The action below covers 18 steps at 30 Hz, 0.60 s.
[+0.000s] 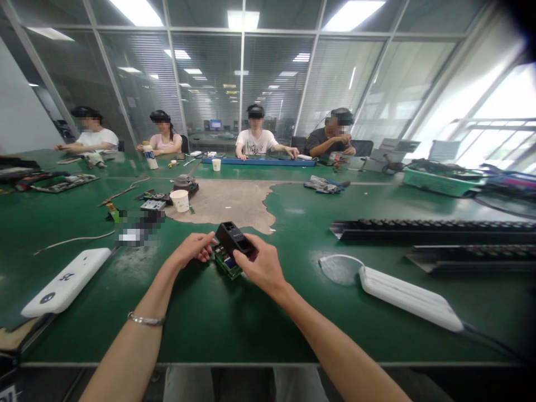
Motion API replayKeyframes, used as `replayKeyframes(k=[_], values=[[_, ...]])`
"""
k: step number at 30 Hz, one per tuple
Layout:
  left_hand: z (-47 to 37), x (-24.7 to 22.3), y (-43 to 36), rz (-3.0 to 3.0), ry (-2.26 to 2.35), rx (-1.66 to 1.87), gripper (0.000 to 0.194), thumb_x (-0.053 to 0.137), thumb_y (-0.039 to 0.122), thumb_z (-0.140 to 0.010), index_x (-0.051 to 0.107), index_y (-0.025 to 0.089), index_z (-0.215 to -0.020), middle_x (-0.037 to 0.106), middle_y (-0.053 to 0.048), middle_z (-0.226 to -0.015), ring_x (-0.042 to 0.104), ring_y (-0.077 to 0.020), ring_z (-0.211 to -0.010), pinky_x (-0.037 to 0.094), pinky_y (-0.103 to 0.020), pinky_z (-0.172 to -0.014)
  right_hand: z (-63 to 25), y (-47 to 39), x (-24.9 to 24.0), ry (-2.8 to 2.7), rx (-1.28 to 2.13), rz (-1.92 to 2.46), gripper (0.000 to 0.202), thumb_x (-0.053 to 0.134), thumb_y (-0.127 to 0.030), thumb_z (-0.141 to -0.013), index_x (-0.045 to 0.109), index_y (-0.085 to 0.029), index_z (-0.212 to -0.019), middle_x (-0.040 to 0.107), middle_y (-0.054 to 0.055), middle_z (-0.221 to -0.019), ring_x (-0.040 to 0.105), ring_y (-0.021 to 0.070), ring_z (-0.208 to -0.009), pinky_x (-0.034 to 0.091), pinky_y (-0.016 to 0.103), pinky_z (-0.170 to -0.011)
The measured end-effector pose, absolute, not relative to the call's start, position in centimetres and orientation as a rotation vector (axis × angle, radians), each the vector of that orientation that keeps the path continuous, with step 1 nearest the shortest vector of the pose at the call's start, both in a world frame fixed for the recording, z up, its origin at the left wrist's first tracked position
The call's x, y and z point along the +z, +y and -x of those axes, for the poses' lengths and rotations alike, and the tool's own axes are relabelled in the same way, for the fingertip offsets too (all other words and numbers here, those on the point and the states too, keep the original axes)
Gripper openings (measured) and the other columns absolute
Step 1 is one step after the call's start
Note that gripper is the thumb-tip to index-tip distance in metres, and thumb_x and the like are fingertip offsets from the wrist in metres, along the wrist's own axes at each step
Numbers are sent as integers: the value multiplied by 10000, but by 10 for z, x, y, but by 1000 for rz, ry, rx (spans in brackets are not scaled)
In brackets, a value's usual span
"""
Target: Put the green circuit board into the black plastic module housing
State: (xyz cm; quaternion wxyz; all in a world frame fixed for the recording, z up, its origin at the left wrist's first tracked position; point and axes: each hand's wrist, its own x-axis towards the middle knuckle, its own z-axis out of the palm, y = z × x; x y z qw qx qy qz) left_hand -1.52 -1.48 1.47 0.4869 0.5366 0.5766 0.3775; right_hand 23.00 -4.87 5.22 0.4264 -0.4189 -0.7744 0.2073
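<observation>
Fingers of the right hand (264,267) are wrapped around a black case (230,237), held tilted above the green table (238,335), and just beneath it a circuit board (228,268) is seen! Whether the two are joined is hidden. By the left hand (195,249), bent fingers are brought close to the board's edge; whether anything is pinched there cannot be told. Here's the danger: the board could be scraped or dropped if the case were tipped without support. Beyond, the paper cup (180,201) might be toppled by a careless forward sweep.
</observation>
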Motion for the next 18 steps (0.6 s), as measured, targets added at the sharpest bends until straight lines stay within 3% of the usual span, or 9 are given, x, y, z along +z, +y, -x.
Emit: replayKeyframes(k=[5,10,14,18], values=[[17,21,-21,-1373,1426,757,620,605,681,-781,651,112,-1022,636,-21,-653,596,-119,-496,434,-208,-442,-253,-27,60,-1928,391,1319,314,619,-345,-783,650,-195,-1057,708,60,-963,640,216,-871,452,297,-764],[17,25,-25,-1272,1382,654,611,583,626,-834,566,140,-1204,712,-75,-713,649,-152,-518,438,-205,-434,-264,-21,55,-2164,314,1613,319,605,-421,-781,647,-163,-964,702,127,-919,659,281,-881,442,325,-727],[16,26,-25,-1221,1265,647,549,609,574,-846,561,131,-1166,744,-138,-834,700,-173,-597,497,-218,-493,-265,-25,53,-2342,299,1633,534,632,-515,-771,596,-148,-1158,687,166,-1040,650,312,-958,452,364,-782],[15,26,-24,-1188,1238,653,499,630,557,-840,594,113,-1065,749,-163,-863,725,-196,-655,550,-254,-570,-270,-24,53,-2448,296,1383,910,711,-555,-713,355,-165,-1455,575,179,-1318,557,326,-1174,432,384,-912]])
